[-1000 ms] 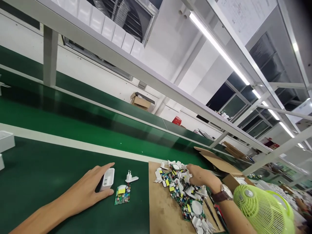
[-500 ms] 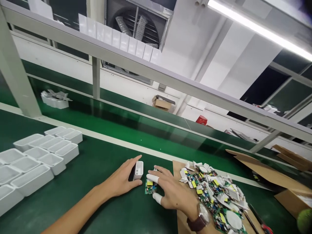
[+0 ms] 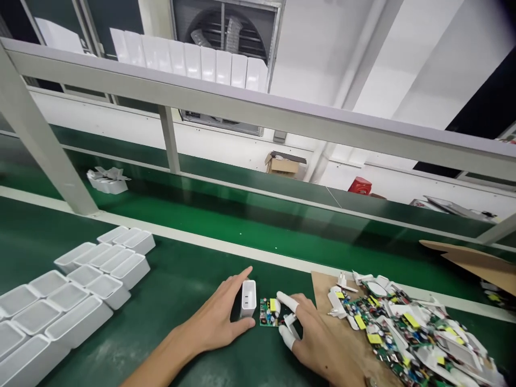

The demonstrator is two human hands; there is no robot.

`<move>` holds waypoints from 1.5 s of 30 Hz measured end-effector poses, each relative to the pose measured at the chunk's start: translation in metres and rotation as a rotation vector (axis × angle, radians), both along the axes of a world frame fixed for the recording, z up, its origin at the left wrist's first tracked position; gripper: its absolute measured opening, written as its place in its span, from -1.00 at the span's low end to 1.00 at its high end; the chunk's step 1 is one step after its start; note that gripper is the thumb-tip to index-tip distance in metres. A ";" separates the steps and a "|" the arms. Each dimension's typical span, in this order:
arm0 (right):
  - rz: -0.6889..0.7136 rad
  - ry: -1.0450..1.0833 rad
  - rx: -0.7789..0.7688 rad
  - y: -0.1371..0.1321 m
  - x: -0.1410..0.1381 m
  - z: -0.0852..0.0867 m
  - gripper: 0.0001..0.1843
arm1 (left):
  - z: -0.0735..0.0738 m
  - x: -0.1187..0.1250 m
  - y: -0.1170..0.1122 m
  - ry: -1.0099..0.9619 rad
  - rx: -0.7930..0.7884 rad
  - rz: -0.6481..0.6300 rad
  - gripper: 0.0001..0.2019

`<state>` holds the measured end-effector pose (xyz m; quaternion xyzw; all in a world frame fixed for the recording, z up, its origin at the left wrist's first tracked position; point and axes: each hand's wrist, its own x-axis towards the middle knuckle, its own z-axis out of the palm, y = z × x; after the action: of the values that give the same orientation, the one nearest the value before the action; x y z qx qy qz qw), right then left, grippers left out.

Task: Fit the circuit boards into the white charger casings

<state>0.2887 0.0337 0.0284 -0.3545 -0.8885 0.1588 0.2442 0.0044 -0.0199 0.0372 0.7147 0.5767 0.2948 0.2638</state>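
Observation:
My left hand (image 3: 220,318) wraps round a small white charger shell (image 3: 248,298) that stands upright on the green mat. Just right of it lies a green circuit board (image 3: 266,312) with a yellow part. My right hand (image 3: 312,337), with white cots on two fingertips, rests over the board's right end, and a small white plug piece (image 3: 289,319) sits between thumb and forefinger. Its fingers are bent in a loose pinch.
Rows of white empty shells (image 3: 80,285) stand at the left. A brown board (image 3: 342,333) at the right bears a heap of circuit boards and white plug parts (image 3: 399,328). Behind runs a green conveyor belt (image 3: 242,209), with a grey frame rail (image 3: 258,110) overhead.
My right hand has left the heap of parts and come left to the board beside the shell, closing on the plug piece. My view has swung left; the left hand keeps its hold.

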 end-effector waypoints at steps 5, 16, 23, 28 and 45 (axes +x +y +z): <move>-0.018 0.158 0.211 -0.004 -0.008 0.011 -0.40 | 0.000 -0.001 0.004 -0.035 0.029 0.010 0.01; 0.060 0.234 0.605 -0.029 -0.016 0.057 -0.43 | 0.002 0.024 -0.001 -0.082 0.272 -0.132 -0.07; 0.043 0.210 0.640 -0.029 -0.020 0.061 -0.48 | 0.004 0.025 -0.002 -0.055 0.278 -0.129 -0.03; 0.035 0.157 0.672 -0.029 -0.017 0.067 -0.49 | 0.003 0.027 -0.001 -0.022 0.320 -0.138 -0.03; -0.007 0.091 0.674 -0.028 -0.018 0.064 -0.44 | 0.008 0.028 -0.003 0.009 0.265 -0.146 0.00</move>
<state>0.2706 0.0056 0.0923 -0.2493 -0.8780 -0.1291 0.3877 0.0324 -0.0229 0.0449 0.7846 0.4803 0.3453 0.1856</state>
